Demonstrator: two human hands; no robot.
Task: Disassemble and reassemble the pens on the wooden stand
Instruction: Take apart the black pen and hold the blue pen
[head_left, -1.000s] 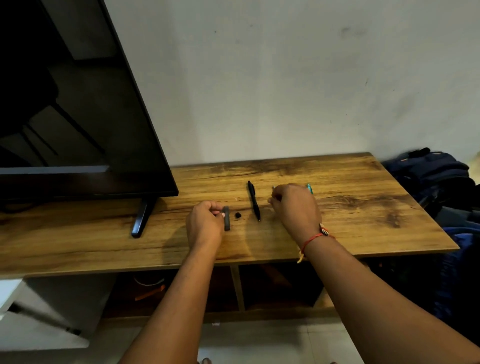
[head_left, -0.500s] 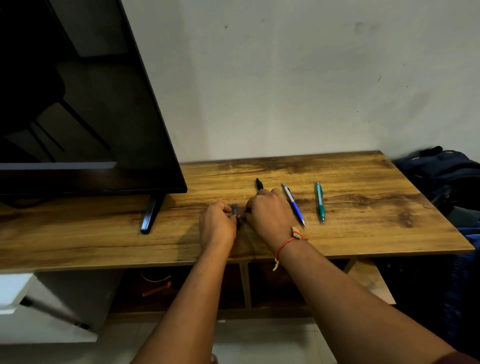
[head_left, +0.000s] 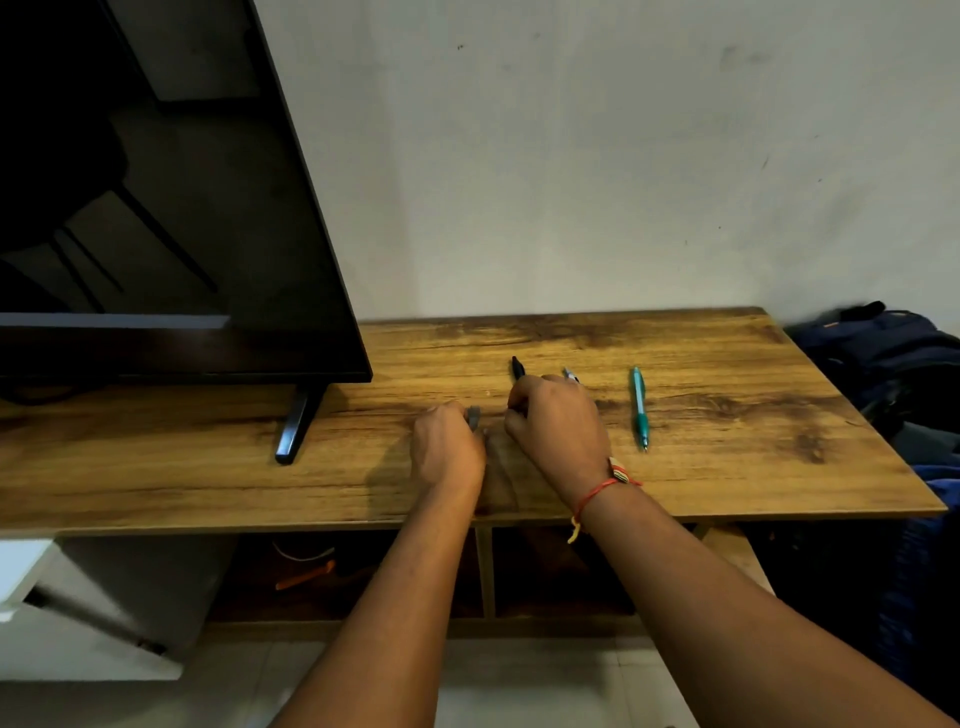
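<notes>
On the wooden stand (head_left: 727, 467) my left hand (head_left: 449, 452) pinches a short grey pen part (head_left: 472, 415) that sticks up past its fingers. My right hand (head_left: 558, 431) is right beside it, with thumb and forefinger curled round a small dark piece. This hand lies over a black pen (head_left: 517, 366), so only the pen's far end shows. The tip of a blue and silver pen (head_left: 570, 373) peeks out behind my knuckles. A teal pen (head_left: 639, 408) lies whole, to the right of my right hand.
A large black TV (head_left: 182, 234) stands at the left on a foot (head_left: 296, 431) close to my left hand. Dark bags (head_left: 893, 364) sit beyond the stand's right edge. Open shelves (head_left: 483, 571) lie below the top.
My right hand left the blue and teal pens and came left to the small black piece next to my left hand. It stays there now, and my left hand keeps the grey part.
</notes>
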